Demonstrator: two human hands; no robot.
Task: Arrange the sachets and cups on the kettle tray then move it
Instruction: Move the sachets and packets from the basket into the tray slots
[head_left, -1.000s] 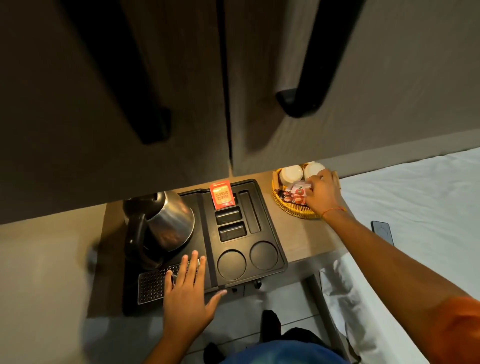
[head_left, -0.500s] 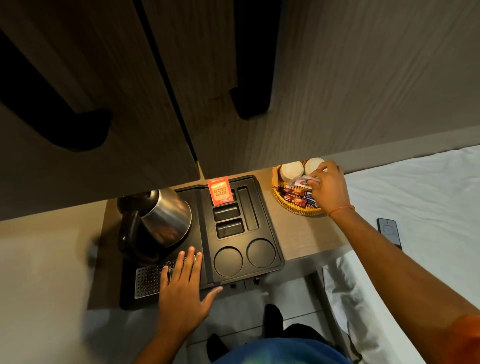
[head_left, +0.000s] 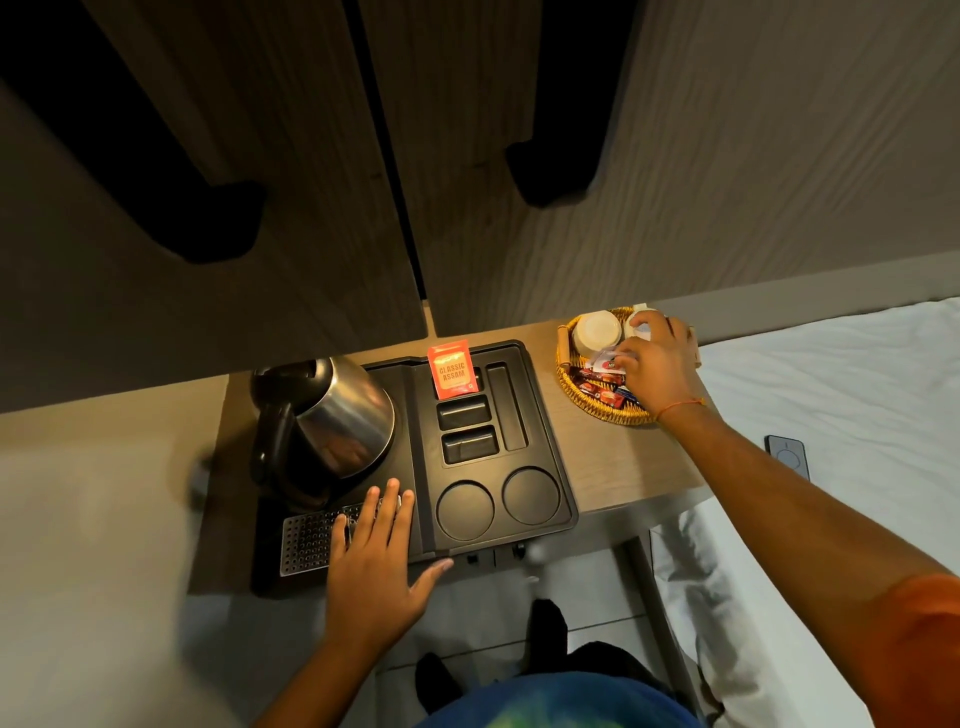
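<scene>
Left hand (head_left: 371, 569) flat, fingers spread, on black plastic kettle tray (head_left: 540, 415); right hand (head_left: 657, 364) grasping pale sachet (head_left: 608, 359) (round wicker basket (head_left: 597, 410), right of tray).

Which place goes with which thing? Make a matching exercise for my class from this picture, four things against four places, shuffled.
Things:
1. kettle
2. red tea sachet
3. white cup
4. left hand

Places:
A. in the wicker basket
B. flat on the near edge of the black tray, by the metal grille
C. on the left part of the tray
D. at the far end of the tray, over a small slot

Pairs: 1-C, 2-D, 3-A, 4-B
</scene>
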